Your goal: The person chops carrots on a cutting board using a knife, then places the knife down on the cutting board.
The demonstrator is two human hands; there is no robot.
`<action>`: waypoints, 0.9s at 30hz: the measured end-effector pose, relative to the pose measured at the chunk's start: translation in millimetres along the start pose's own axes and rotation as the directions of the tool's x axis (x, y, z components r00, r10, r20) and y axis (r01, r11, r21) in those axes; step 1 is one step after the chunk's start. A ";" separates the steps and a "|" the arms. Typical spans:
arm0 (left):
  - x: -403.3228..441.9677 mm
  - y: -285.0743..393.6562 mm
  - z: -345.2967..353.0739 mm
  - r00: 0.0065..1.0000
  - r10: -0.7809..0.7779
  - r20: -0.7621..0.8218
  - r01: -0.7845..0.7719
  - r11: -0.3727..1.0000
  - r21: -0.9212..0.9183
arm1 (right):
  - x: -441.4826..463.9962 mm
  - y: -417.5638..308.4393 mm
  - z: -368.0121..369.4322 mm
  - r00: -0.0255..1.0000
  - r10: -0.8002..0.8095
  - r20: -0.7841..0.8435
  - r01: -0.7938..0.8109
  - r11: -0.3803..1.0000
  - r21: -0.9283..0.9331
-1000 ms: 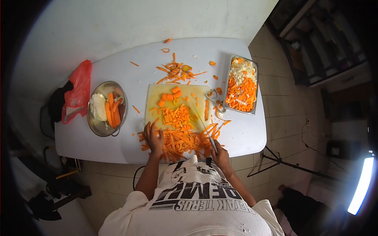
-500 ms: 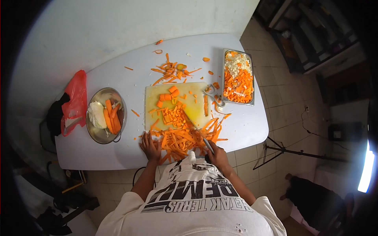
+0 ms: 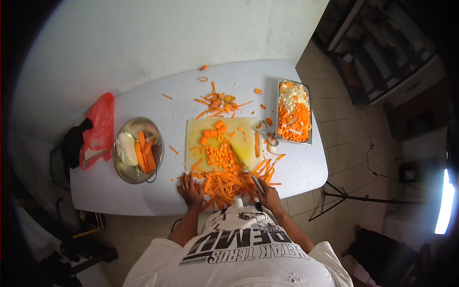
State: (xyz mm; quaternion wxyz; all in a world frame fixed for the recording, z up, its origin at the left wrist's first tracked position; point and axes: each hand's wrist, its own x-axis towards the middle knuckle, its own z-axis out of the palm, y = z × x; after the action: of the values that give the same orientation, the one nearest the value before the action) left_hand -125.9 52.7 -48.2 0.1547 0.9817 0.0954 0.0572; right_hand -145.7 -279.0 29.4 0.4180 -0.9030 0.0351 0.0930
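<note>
My right hand [image 3: 268, 197] grips the handle of a knife [image 3: 258, 184]. Its blade reaches over the cutting board [image 3: 195, 131], beside a heap of diced carrot [image 3: 219, 156]. My left hand [image 3: 191, 192] rests at the board's near left corner, fingers spread, touching the edge of a pile of carrot peelings [image 3: 224, 184]. That pile covers the board's near edge and spills onto the table. Thicker carrot chunks [image 3: 210, 133] lie farther up the board. By the board's right edge is a metal-handled tool [image 3: 266, 133], possibly a peeler or scissors; I cannot tell which.
A metal bowl [image 3: 125, 174] at left holds carrots and a piece of cabbage. A steel tray [image 3: 294, 141] at right contains diced carrot and chopped white vegetable. More peelings [image 3: 217, 103] lie behind the board. A red plastic bag [image 3: 99, 125] hangs at the left edge. A tripod [image 3: 343, 196] stands right.
My view has tilted, so the table and everything on it appear lower and slightly right. Both hands keep nearly the same places beside the board, the right still holding the knife.
</note>
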 end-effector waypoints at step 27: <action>0.5 4.6 -0.6 1.000 -0.018 0.001 0.018 0.999 0.040 | 23.4 -7.6 13.6 0.980 -0.026 -0.196 0.028 1.000 0.011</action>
State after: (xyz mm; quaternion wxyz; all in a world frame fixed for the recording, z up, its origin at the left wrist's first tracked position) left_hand -124.7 48.7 -46.2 0.1358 0.9837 0.1053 0.0532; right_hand -123.6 -263.5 21.9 0.4197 -0.9054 0.0645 -0.0022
